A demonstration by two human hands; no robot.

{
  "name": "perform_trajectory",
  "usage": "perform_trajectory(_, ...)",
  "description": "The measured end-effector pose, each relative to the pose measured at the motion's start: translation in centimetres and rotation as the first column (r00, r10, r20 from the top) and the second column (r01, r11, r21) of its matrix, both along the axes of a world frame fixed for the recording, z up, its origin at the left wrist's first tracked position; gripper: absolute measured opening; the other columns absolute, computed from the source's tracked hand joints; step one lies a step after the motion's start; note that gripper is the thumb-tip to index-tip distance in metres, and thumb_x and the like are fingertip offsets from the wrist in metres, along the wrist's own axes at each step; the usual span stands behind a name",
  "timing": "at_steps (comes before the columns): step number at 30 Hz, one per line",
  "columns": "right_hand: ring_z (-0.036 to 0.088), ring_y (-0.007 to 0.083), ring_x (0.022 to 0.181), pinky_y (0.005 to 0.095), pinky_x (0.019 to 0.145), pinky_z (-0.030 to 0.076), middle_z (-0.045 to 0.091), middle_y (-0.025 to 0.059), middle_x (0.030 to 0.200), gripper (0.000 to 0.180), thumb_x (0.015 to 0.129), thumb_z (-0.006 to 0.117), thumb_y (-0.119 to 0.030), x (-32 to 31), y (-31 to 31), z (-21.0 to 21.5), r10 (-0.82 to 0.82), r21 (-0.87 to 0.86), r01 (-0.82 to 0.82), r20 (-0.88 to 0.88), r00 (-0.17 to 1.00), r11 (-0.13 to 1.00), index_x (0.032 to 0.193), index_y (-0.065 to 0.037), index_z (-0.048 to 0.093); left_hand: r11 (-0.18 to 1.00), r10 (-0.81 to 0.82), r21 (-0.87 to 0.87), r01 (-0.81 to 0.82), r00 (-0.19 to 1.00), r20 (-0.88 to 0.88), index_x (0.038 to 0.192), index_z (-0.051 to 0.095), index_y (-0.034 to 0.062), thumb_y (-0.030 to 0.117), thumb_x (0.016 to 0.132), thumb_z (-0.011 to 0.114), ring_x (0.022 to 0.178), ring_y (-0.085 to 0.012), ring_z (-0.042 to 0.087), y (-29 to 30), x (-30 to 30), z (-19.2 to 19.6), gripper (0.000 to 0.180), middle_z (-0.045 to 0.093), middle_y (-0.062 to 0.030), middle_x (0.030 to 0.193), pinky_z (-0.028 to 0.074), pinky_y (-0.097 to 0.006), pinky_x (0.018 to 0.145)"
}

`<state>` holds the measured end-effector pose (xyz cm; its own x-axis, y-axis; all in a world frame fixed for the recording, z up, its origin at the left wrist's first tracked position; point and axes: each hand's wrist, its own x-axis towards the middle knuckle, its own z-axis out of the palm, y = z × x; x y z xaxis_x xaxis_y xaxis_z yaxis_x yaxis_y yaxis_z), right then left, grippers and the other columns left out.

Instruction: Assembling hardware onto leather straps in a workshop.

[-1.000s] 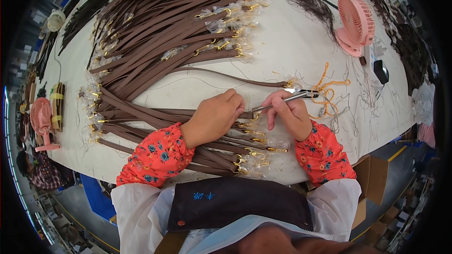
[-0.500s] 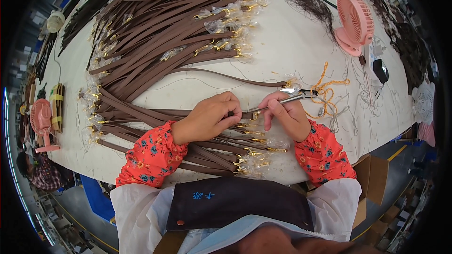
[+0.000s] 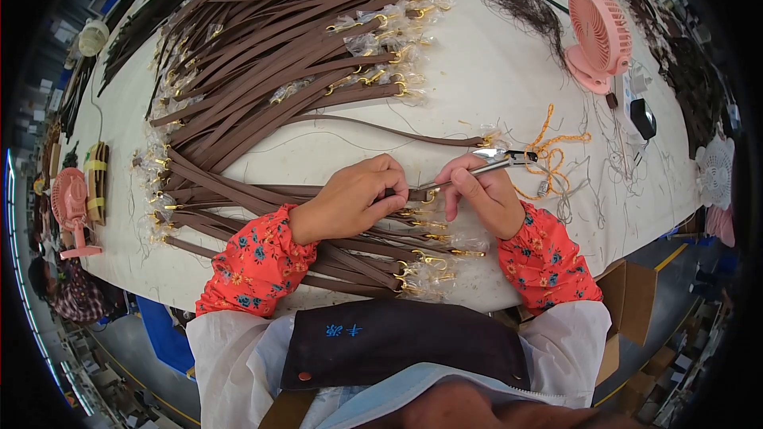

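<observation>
My left hand is closed in a pinch on the end of a brown strap, holding it just above other straps. My right hand grips a slim silver hand tool between thumb and fingers. Its narrow tip points left and meets the strap end beside a gold-coloured metal clasp; whether it touches the strap or the clasp I cannot tell. At the tool's dark rear end lies a knotted orange cord. Several straps with gold clasps in clear plastic wrap lie beneath and nearer to me.
A large pile of brown straps covers the table's far left. One single strap lies beyond my hands. A pink fan stands at the far right, near a power strip and loose threads. Another pink fan is at the left.
</observation>
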<state>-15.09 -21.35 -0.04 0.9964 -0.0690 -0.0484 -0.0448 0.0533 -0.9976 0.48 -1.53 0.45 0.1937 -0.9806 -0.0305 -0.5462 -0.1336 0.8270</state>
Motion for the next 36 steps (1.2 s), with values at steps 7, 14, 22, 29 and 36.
perform_trajectory(7, 0.059, 0.0106, 0.063, 0.0248, 0.061, 0.047, 0.062, 0.0047, 0.068, 0.032, 0.106, 0.042, -0.027, 0.0, -0.1, 0.0, -0.001, -0.003, 0.001, -0.004, 1.0, 1.0, 0.105, 0.001, 0.057, 1.0, 0.0, 0.011, 0.0, 1.0, -0.001, 0.092, 0.06, 0.0025, 0.008, 0.087, 0.064, 0.087, -0.0222, 0.057, -0.1, 0.0, 0.1, 0.009, 0.056, -0.0082, 0.097, 0.047, -0.031, 0.075)
perform_trajectory(14, 0.06, 0.0119, 0.065, 0.0259, 0.065, 0.048, 0.061, 0.0061, 0.074, 0.031, 0.105, 0.043, -0.027, -0.2, -0.4, 0.0, -0.016, -0.016, 0.016, 0.014, 1.0, 1.0, 0.105, 0.001, 0.057, 0.993, 0.072, 0.1, -0.065, 0.995, -0.072, 0.097, 0.06, 0.0054, 0.012, 0.086, 0.066, 0.085, -0.0267, 0.057, -0.1, -0.1, 0.8, 0.015, 0.055, -0.0088, 0.1, 0.046, -0.037, 0.076)
perform_trajectory(22, 0.062, 0.0127, 0.078, 0.0274, 0.071, 0.05, 0.061, 0.0077, 0.087, 0.02, 0.102, 0.051, -0.018, -0.2, 0.0, 0.0, -0.112, -0.023, 0.116, 0.125, 0.986, 0.993, 0.105, 0.002, 0.053, 0.995, 0.023, -0.102, 0.015, 0.931, 0.363, 0.092, 0.059, 0.0069, 0.013, 0.079, 0.072, 0.085, -0.0293, 0.057, 0.2, 0.4, 0.2, 0.019, 0.057, -0.0075, 0.09, 0.045, -0.038, 0.076)
perform_trajectory(29, 0.062, 0.014, 0.081, 0.0283, 0.075, 0.05, 0.062, 0.0088, 0.09, 0.022, 0.102, 0.052, -0.02, -0.1, 0.2, -0.5, -0.114, 0.046, 0.11, 0.117, 0.986, 0.993, 0.107, 0.002, 0.053, 0.983, 0.142, -0.163, -0.082, 0.905, 0.402, 0.09, 0.053, 0.0042, 0.005, 0.079, 0.07, 0.068, -0.0264, 0.057, 0.3, 0.1, -0.2, 0.02, 0.056, -0.0085, 0.088, 0.047, -0.036, 0.062)
perform_trajectory(36, 0.063, 0.0152, 0.08, 0.0283, 0.076, 0.05, 0.063, 0.0096, 0.091, 0.029, 0.103, 0.05, -0.023, 0.0, 0.3, 0.0, -0.16, 0.055, 0.156, 0.08, 0.984, 0.986, 0.118, 0.002, 0.052, 0.99, 0.141, -0.026, -0.139, 0.978, 0.155, 0.11, 0.054, 0.0062, 0.013, 0.082, 0.072, 0.076, -0.0308, 0.061, -0.2, -0.4, 0.4, 0.034, 0.056, -0.0115, 0.1, 0.049, -0.04, 0.065)
